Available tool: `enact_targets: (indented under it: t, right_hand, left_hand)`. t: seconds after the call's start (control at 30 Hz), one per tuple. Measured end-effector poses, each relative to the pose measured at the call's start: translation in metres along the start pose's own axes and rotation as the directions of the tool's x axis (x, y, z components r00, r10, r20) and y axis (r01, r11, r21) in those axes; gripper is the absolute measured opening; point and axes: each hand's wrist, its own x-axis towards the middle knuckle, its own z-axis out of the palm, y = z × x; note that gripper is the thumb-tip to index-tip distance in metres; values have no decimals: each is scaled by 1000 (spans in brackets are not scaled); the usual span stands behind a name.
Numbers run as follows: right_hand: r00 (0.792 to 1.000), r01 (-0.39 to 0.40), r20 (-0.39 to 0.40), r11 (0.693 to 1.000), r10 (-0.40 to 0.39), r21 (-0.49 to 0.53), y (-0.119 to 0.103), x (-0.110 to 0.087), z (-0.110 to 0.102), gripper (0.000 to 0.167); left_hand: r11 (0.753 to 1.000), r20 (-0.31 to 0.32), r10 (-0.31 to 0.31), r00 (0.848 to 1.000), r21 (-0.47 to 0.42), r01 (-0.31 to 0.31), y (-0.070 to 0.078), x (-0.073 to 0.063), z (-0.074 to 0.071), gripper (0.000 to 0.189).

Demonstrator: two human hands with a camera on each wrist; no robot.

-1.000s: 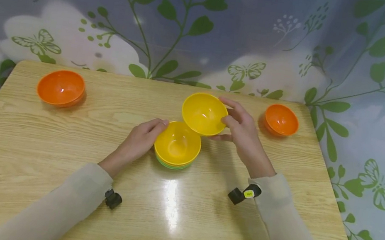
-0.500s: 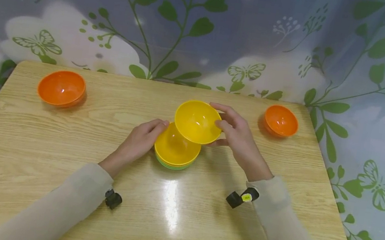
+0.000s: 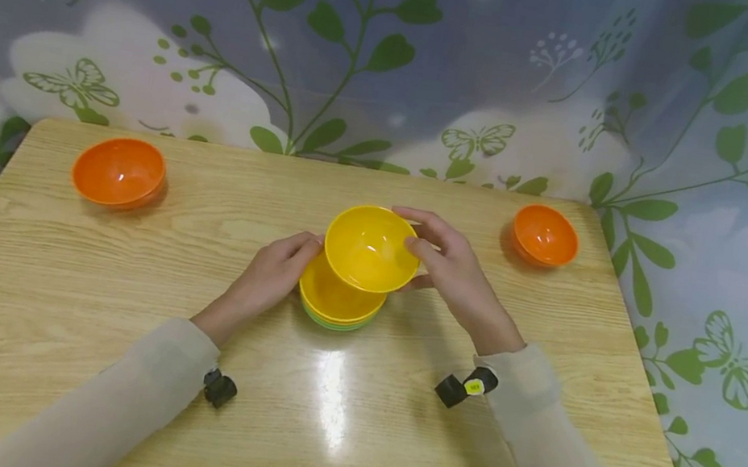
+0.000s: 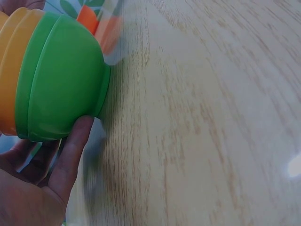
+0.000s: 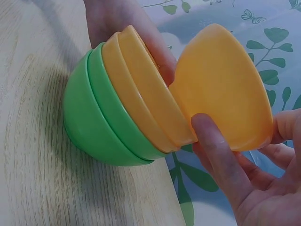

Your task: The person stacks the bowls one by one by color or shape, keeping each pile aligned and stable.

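Pinching tilted yellow bowl [image 3: 372,250] between thumb and fingers, right hand [image 3: 452,269] has it over far side of bowl stack [image 3: 337,305]. Left hand [image 3: 271,273] grips stack's left side; levelling and centring should seat it better.

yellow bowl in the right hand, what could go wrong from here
The yellow bowl hangs off-centre over the stack, so it might land crooked if lowered straight down. The right hand holds it by one side, so it could slip or tip. The left hand grips the stack close by and might get nipped.
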Motion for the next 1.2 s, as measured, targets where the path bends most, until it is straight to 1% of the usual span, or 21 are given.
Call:
enact_targets:
  t: [0.23, 0.47, 1.0, 1.2]
  right_hand:
    - [1000, 13, 5, 1000, -13, -18, -1, -1, 3, 46]
    - [999, 35, 24, 999, -34, -30, 2, 0, 4, 46]
    - [998, 61, 41, 991, -56, -118, 6, -1, 13, 44]
    - [997, 66, 51, 987, -59, -145, 6, -2, 18, 44]
  left_hand:
    - [1000, -10, -4, 1000, -6, 4, 0, -1, 0, 55]
    - [1000, -26, 6, 1000, 13, -6, -1, 0, 0, 56]
    - [1000, -12, -6, 1000, -3, 6, -1, -1, 1, 56]
    - [1000, -16, 5, 1000, -17, -5, -1, -1, 1, 55]
